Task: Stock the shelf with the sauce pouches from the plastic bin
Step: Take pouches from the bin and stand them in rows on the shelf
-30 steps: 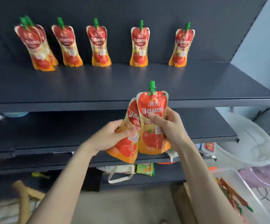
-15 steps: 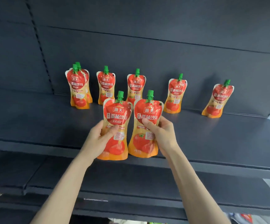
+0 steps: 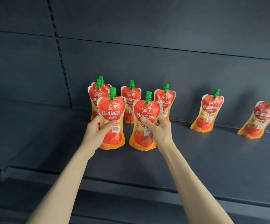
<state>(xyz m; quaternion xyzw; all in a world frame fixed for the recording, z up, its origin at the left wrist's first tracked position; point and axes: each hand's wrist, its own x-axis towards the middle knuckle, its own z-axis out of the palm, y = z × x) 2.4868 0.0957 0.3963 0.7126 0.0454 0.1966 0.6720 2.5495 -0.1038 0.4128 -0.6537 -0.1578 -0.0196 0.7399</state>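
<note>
Both hands are up at the centre of the frame, each with a sauce pouch! The left hand (image 3: 95,133) grips the left pouch (image 3: 111,110) around its narrow waist, thumb curled across the front label, fingers wrapped round the far side. The right hand (image 3: 161,131) holds the right pouch (image 3: 146,113) the same way, thumb pressed on the front just under the red band, fingers curled behind the right edge. Both pouches stand upright, green caps on top, printed fronts to the camera, side by side with a narrow gap between them. Their orange bases are down at the dark shelf (image 3: 211,159), though whether they actually rest on it I cannot tell. Behind them a row lines the dark back panel (image 3: 163,38). At centre left is a doubled pair (image 3: 96,96), one tucked right behind the other and partly hidden by the left pouch. Then comes a third pouch (image 3: 132,96), showing between the two held ones, and a fourth pouch (image 3: 165,99) just beyond the right hand's fingers. Further right, well apart, a fifth pouch (image 3: 207,113) leans a little to the right, and a sixth pouch (image 3: 260,118) near the right edge of the frame tilts more strongly. A slotted upright strip (image 3: 59,52) runs down the panel in the upper left.
</note>
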